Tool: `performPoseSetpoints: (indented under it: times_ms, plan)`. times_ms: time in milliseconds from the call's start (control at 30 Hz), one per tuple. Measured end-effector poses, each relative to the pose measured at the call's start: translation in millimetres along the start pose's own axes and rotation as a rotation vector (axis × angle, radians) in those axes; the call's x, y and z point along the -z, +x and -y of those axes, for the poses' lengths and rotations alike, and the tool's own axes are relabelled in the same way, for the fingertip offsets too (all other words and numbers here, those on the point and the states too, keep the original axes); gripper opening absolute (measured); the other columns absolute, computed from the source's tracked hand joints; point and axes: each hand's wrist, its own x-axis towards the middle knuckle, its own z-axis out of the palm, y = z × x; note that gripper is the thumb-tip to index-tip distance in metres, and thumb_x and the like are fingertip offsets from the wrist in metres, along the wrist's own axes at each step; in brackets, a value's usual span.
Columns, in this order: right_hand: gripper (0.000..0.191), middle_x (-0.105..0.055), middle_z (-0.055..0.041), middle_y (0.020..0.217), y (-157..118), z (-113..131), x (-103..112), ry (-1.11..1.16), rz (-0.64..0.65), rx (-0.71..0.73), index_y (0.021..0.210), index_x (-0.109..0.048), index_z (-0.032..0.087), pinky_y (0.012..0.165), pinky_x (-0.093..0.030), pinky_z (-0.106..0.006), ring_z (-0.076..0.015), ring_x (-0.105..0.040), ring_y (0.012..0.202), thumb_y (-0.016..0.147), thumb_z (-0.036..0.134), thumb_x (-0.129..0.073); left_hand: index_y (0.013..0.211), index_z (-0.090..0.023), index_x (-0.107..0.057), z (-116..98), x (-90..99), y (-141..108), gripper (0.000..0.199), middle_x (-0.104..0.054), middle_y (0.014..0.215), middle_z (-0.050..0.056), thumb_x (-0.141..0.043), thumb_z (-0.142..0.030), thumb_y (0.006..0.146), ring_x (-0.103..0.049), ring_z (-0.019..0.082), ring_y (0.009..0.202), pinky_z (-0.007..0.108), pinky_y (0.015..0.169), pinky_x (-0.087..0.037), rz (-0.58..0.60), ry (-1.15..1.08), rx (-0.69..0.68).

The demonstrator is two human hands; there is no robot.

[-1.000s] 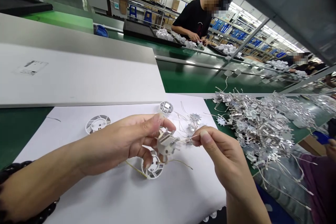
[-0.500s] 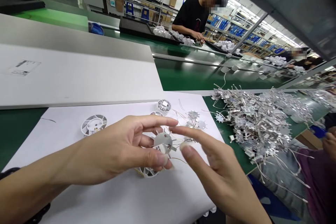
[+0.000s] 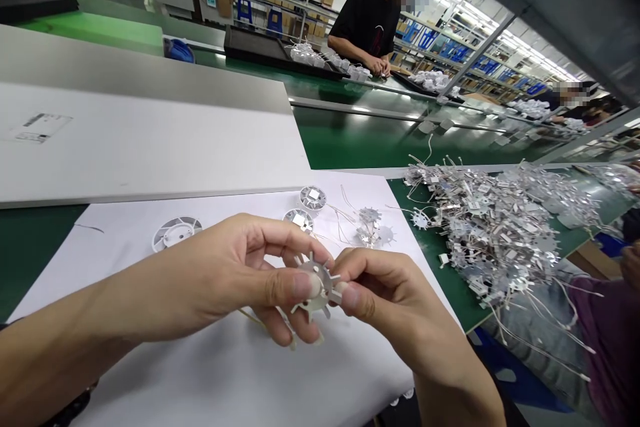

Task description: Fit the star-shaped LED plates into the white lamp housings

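Over the white sheet, a pronged silvery metal disc is held up between my two hands. My left hand is closed on it, thumb across its face and fingers behind. My right hand pinches a small tab at the disc's right edge between thumb and forefinger; the fingertips partly hide that tab. Beyond the hands lie a white spoked ring, a round part with a white square on it and a similar round part. Several pronged discs with thin wires lie to the right.
A big pile of pronged metal parts with white wires covers the green bench at right. A long white panel stands along the back left. A co-worker in a black shirt works across the line. Another person's purple sleeve is at far right.
My right hand has come in from apart and closed on the disc's right edge. The disc has turned in my left hand, whose thumb now lies across its face.
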Motion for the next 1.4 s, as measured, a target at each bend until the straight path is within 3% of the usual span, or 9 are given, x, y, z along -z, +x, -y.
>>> performPoseSetpoints:
  times_ms: [267, 567, 733, 833, 933, 1000, 1100, 1233, 1400]
  plan:
    - [0.021, -0.074, 0.0017, 0.080, 2, 2, -15, 0.170, 0.020, -0.003, 0.087, -0.083, 0.022, 0.076, -0.057, -0.017, -0.0088, -0.065, 0.072, 0.096, 0.037, -0.094, 0.093, -0.026, -0.081, 7, 3.5, 3, 0.028, -0.083, 0.080, -0.004, -0.100, -0.045, 0.084, -0.082, 0.012, 0.073, 0.013, 0.066, -0.063, 0.121, -0.134, 0.028]
    - [0.034, -0.070, -0.0007, 0.085, -3, 2, -7, -0.002, 0.010, -0.060, 0.093, -0.079, 0.021, 0.074, -0.053, -0.020, -0.0129, -0.063, 0.080, 0.099, 0.053, -0.089, 0.087, -0.025, -0.077, -6, -3.0, -3, 0.025, -0.081, 0.077, -0.007, -0.101, -0.027, 0.080, -0.079, 0.011, 0.072, 0.015, 0.065, -0.059, -0.084, -0.024, 0.076]
    - [0.033, -0.062, 0.0024, 0.077, 0, 5, -3, -0.115, -0.073, -0.176, 0.085, -0.076, 0.020, 0.065, -0.042, -0.022, -0.0120, -0.051, 0.070, 0.090, 0.044, -0.098, 0.107, -0.032, -0.073, 6, 0.9, -6, 0.026, -0.077, 0.071, -0.008, -0.089, -0.040, 0.089, -0.075, 0.016, 0.073, 0.019, 0.061, -0.053, -0.191, 0.310, -0.035]
    - [0.038, -0.056, 0.0027, 0.074, 3, 5, 0, -0.210, -0.070, -0.198, 0.080, -0.070, 0.019, 0.063, -0.037, -0.024, -0.0133, -0.046, 0.070, 0.092, 0.046, -0.094, 0.132, -0.039, -0.070, 20, -0.7, -8, 0.040, -0.082, 0.098, -0.004, -0.078, -0.047, 0.093, -0.075, 0.022, 0.081, 0.027, 0.060, -0.049, -0.285, 0.728, -0.181]
    - [0.044, -0.055, 0.0024, 0.076, 4, -1, 4, -0.273, -0.035, -0.232, 0.079, -0.067, 0.019, 0.064, -0.036, -0.025, -0.0139, -0.045, 0.071, 0.096, 0.052, -0.089, 0.131, -0.034, -0.073, 35, -0.7, -10, 0.037, -0.081, 0.118, 0.004, -0.063, -0.034, 0.096, -0.073, 0.027, 0.084, 0.034, 0.064, -0.044, -0.263, 1.195, -0.335]
    - [0.045, -0.055, 0.0026, 0.076, 4, -6, 7, -0.305, -0.015, -0.268, 0.080, -0.066, 0.019, 0.065, -0.036, -0.026, -0.0138, -0.045, 0.071, 0.098, 0.054, -0.087, 0.136, -0.032, -0.071, 41, 2.0, -10, 0.043, -0.081, 0.117, 0.006, -0.062, -0.031, 0.094, -0.073, 0.029, 0.084, 0.037, 0.065, -0.041, -0.280, 1.385, -0.304]
    - [0.045, -0.057, 0.0021, 0.076, 4, -15, 9, -0.335, 0.007, -0.321, 0.081, -0.068, 0.019, 0.066, -0.037, -0.026, -0.0146, -0.047, 0.071, 0.098, 0.057, -0.085, 0.142, -0.034, -0.068, 42, 7.5, -11, 0.046, -0.083, 0.103, 0.004, -0.067, -0.047, 0.097, -0.073, 0.030, 0.076, 0.037, 0.060, -0.034, -0.274, 1.441, -0.154]
    - [0.051, -0.059, 0.0006, 0.078, 4, -23, 8, -0.347, 0.018, -0.392, 0.082, -0.068, 0.019, 0.066, -0.038, -0.027, -0.0159, -0.049, 0.072, 0.096, 0.065, -0.082, 0.118, -0.031, -0.078, 40, 8.4, -6, 0.045, -0.075, 0.070, 0.002, -0.062, -0.069, 0.099, -0.063, 0.028, 0.054, 0.037, 0.053, -0.024, -0.226, 1.460, -0.061]
    - [0.045, -0.054, 0.0020, 0.076, 3, -27, 6, -0.349, -0.015, -0.413, 0.080, -0.062, 0.019, 0.064, -0.036, -0.027, -0.0151, -0.046, 0.071, 0.100, 0.056, -0.080, 0.114, -0.029, -0.078, 47, 1.2, 0, 0.030, -0.076, 0.086, 0.006, -0.067, -0.054, 0.100, -0.060, 0.026, 0.054, 0.037, 0.052, -0.017, -0.197, 1.621, -0.028]
